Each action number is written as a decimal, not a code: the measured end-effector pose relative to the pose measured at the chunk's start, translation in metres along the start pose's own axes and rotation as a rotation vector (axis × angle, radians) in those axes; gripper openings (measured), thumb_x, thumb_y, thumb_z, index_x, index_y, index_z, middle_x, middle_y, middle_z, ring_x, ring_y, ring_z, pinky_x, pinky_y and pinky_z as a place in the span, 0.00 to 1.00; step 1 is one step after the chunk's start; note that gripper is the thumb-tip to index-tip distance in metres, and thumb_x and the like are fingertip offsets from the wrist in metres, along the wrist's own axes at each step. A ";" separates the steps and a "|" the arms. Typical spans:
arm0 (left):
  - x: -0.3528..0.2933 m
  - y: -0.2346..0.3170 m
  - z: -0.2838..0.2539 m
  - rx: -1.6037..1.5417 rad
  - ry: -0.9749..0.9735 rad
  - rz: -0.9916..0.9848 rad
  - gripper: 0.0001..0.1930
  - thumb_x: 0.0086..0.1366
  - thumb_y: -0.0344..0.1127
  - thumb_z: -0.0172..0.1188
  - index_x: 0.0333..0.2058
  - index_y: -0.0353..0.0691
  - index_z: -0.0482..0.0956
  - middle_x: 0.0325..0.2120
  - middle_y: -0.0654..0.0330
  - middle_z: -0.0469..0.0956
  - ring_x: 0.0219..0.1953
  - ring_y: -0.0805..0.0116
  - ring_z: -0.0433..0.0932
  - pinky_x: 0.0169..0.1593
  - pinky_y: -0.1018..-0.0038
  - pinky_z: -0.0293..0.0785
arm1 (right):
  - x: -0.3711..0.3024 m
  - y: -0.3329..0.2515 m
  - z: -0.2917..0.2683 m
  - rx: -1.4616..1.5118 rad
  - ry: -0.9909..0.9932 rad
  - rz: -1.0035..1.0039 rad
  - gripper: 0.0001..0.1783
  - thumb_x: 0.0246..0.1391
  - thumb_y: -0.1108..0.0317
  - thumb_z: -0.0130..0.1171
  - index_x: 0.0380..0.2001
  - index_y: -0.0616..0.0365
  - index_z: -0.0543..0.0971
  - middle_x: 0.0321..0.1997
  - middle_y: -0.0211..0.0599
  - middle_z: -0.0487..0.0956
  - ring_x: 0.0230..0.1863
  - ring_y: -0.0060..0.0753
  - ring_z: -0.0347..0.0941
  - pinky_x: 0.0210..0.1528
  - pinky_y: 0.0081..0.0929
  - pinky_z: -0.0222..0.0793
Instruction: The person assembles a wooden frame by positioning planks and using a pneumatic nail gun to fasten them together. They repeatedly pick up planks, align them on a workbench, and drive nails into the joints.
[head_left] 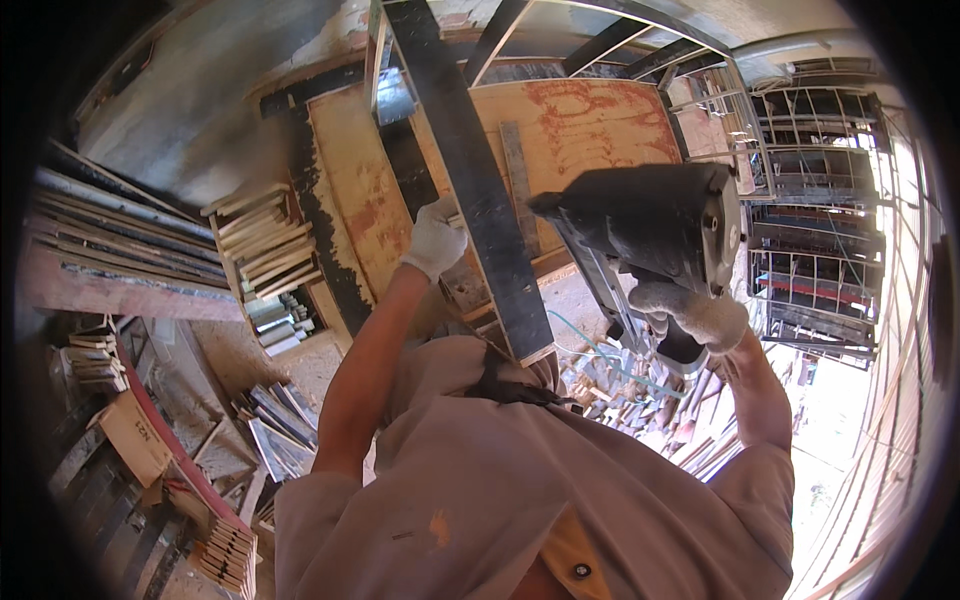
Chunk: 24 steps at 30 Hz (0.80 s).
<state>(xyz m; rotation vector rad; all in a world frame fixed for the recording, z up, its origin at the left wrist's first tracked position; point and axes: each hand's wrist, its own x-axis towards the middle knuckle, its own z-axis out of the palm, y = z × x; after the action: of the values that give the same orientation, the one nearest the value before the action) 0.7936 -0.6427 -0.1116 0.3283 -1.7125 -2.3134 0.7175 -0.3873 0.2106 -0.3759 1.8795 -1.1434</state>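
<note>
A wooden frame with black faces stands before me. Its long black board [490, 215] runs from the top of the view down to my waist. My left hand [436, 243], in a pale work glove, is closed on the left edge of this board, and its fingertips are partly hidden. In my right hand [692, 314], also gloved, is a black nail gun [645, 220], gripped by its handle. The gun's nose points left toward the board, apparently short of touching it. Its slanted magazine [598, 280] hangs below the nose.
Behind the frame lies a stained plywood worktable [590, 125] with a loose wood strip [519, 185] on it. Stacked wood strips [265, 245] stand at left, above a cardboard box [135, 438]. Offcuts [640, 400] litter the floor near a thin bluish hose [590, 345]. More black frames [815, 225] are piled at right.
</note>
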 end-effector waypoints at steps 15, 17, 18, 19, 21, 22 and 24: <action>0.175 0.182 0.163 1.517 -0.354 -0.062 0.23 0.68 0.48 0.64 0.53 0.36 0.77 0.45 0.52 0.83 0.44 0.60 0.84 0.51 0.67 0.78 | -0.075 0.249 0.011 0.453 0.449 0.515 0.09 0.53 0.70 0.63 0.22 0.60 0.77 0.15 0.33 0.73 0.15 0.27 0.72 0.18 0.27 0.66; 0.208 0.112 0.182 1.865 -0.462 -0.108 0.29 0.66 0.46 0.62 0.61 0.38 0.71 0.58 0.50 0.76 0.56 0.57 0.79 0.59 0.61 0.74 | -0.087 0.286 0.031 0.428 0.419 0.562 0.11 0.58 0.67 0.59 0.23 0.58 0.79 0.16 0.31 0.75 0.16 0.26 0.73 0.19 0.28 0.70; 0.211 0.073 0.185 2.014 -0.650 0.024 0.31 0.66 0.45 0.61 0.64 0.38 0.68 0.62 0.50 0.72 0.60 0.56 0.74 0.62 0.60 0.71 | -0.096 0.301 0.045 0.536 0.450 0.604 0.11 0.56 0.67 0.61 0.21 0.58 0.78 0.16 0.32 0.75 0.15 0.27 0.73 0.19 0.29 0.70; 0.212 0.034 0.180 2.144 -0.847 0.164 0.33 0.65 0.43 0.60 0.66 0.39 0.65 0.66 0.51 0.68 0.64 0.55 0.70 0.65 0.58 0.67 | -0.107 0.313 0.057 0.640 0.476 0.648 0.11 0.54 0.67 0.62 0.20 0.58 0.77 0.16 0.32 0.75 0.14 0.28 0.72 0.18 0.29 0.70; 0.201 -0.054 0.157 2.154 -1.205 0.491 0.35 0.66 0.37 0.54 0.71 0.41 0.60 0.72 0.53 0.58 0.73 0.52 0.58 0.72 0.54 0.56 | -0.130 0.321 0.074 0.823 0.580 0.735 0.10 0.51 0.70 0.62 0.19 0.58 0.76 0.15 0.30 0.73 0.14 0.26 0.70 0.16 0.28 0.65; 0.186 -0.093 0.151 2.154 -1.354 0.564 0.34 0.67 0.37 0.53 0.71 0.41 0.61 0.72 0.54 0.59 0.73 0.53 0.58 0.73 0.54 0.54 | -0.141 0.328 0.082 0.872 0.599 0.775 0.09 0.51 0.70 0.62 0.19 0.57 0.75 0.15 0.30 0.73 0.14 0.26 0.70 0.16 0.28 0.65; 0.160 -0.147 0.152 2.134 -1.555 0.676 0.31 0.68 0.36 0.52 0.70 0.43 0.63 0.71 0.55 0.61 0.72 0.54 0.60 0.73 0.55 0.54 | -0.162 0.342 0.097 0.983 0.671 0.871 0.07 0.49 0.71 0.62 0.21 0.57 0.76 0.15 0.30 0.72 0.13 0.27 0.68 0.16 0.28 0.65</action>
<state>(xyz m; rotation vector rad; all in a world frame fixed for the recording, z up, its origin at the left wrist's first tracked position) 0.5848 -0.5161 -0.2142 -1.6880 -2.9707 0.9112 0.9476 -0.1582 -0.0061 1.3661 1.4240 -1.4319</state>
